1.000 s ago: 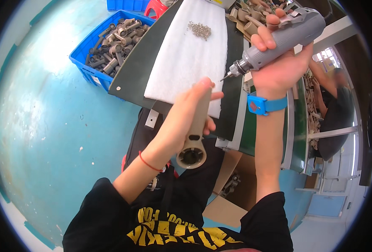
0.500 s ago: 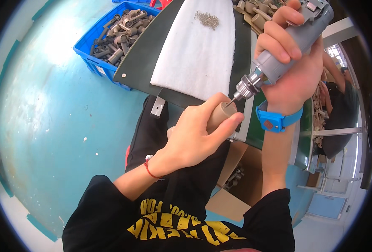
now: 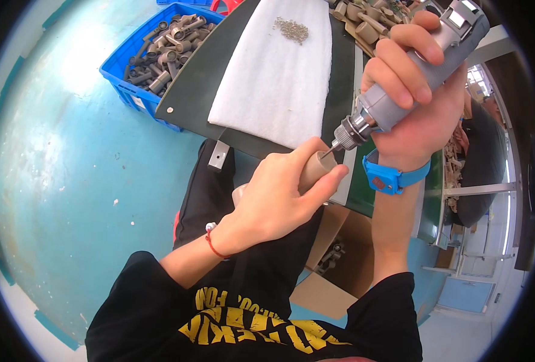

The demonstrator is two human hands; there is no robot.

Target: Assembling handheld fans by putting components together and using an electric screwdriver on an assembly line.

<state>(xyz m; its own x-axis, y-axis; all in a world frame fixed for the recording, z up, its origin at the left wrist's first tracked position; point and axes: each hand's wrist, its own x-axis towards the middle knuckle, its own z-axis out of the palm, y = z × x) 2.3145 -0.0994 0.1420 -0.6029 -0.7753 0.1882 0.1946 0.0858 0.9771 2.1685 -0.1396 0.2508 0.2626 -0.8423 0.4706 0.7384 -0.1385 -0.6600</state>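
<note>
My left hand (image 3: 279, 192) is wrapped round a beige-brown cylindrical plastic part (image 3: 317, 171), its open round end facing up and to the right. Gripped in my right hand (image 3: 415, 90) is a grey electric screwdriver (image 3: 394, 99) with a metal chuck (image 3: 351, 133). The tool slants down to the left, and its thin bit enters the end of the part. Whether a screw sits under the bit is hidden inside. Ahead of my hands, a pile of small metal screws (image 3: 293, 30) lies on a white foam sheet (image 3: 272, 84) spread over the dark green table (image 3: 183, 99).
At the far left stands a blue crate (image 3: 119, 84) full of similar brown plastic parts (image 3: 169, 54). More beige parts (image 3: 367, 21) are heaped at the table's far right. An open cardboard box (image 3: 322, 292) with parts inside sits below the table by my right forearm.
The screwdriver has turned slightly, and its chuck has come lower and closer to the part, with less of the bit showing. My left hand still holds the part. The whole view has shifted slightly.
</note>
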